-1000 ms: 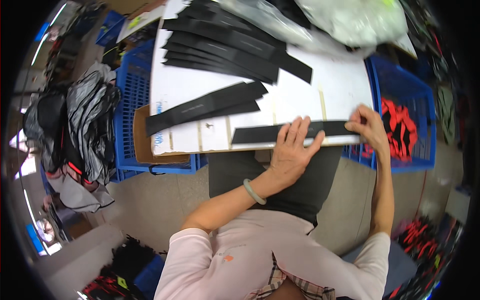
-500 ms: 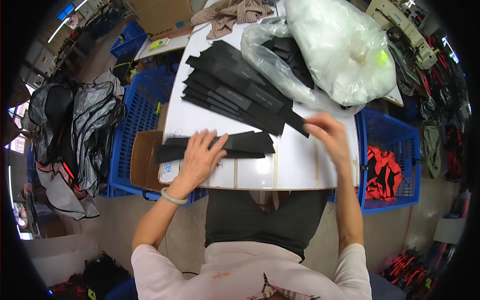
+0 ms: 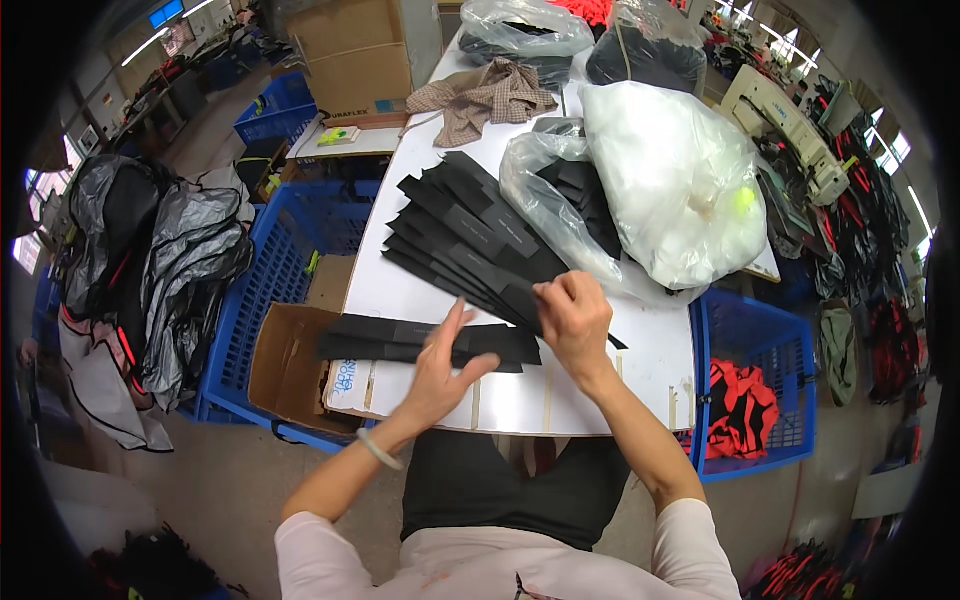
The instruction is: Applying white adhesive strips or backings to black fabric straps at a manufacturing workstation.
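Note:
Black fabric strips (image 3: 455,235) lie fanned out in a pile on the white table. My right hand (image 3: 575,325) is over the pile's near right end, its fingers curled together. What its fingertips grip, if anything, is hidden. One strip's tip (image 3: 617,342) shows beyond my right wrist. Nearer me, a flatter stack of black strips (image 3: 385,338) lies crosswise at the table's left. Above this stack's right part is my left hand (image 3: 445,365), open with fingers and thumb apart; whether it touches the strips I cannot tell.
A clear plastic bag of black pieces (image 3: 575,190) and a bulging white bag (image 3: 670,180) sit behind the pile. Beyond lies a checked cloth (image 3: 480,100). Blue crates (image 3: 230,320) and an open cardboard box (image 3: 290,365) flank the left; a blue crate with red-black fabric (image 3: 742,410) stands right.
The view has tilted up, showing more of the table's far end. My right hand has come left from a strip's protruding end, its fingers curling in. My left hand has moved right along the near stack.

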Available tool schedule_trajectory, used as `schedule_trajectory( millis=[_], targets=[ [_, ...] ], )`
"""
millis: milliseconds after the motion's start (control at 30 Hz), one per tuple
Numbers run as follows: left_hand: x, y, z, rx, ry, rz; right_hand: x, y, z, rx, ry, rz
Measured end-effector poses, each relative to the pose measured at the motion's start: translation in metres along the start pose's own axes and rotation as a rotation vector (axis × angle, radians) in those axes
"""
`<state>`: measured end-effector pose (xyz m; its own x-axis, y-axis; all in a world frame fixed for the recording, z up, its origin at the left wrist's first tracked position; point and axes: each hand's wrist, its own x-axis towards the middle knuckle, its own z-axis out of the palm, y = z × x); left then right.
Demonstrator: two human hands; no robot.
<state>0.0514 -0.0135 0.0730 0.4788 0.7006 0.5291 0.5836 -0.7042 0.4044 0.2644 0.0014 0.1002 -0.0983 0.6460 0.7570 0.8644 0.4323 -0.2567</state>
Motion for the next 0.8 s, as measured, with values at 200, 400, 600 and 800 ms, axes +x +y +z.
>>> schedule_trajectory(
  millis=[200,400,600,800],
  targets=[
    [0.067,0.058,0.014,-1.867,0.474,-0.650,0.009,-0.033,-0.050,0.200,-0.053,-0.021],
    [0.081,0.073,0.016,-1.818,0.285,-0.626,0.010,-0.005,-0.073,0.604,-0.324,0.657],
    [0.090,0.080,0.010,-1.873,0.345,-0.510,0.012,-0.013,-0.084,0.640,-0.296,0.562],
    [0.115,0.083,0.000,-1.566,0.500,-0.481,0.017,-0.022,-0.076,0.572,-0.167,0.443]
  ],
)
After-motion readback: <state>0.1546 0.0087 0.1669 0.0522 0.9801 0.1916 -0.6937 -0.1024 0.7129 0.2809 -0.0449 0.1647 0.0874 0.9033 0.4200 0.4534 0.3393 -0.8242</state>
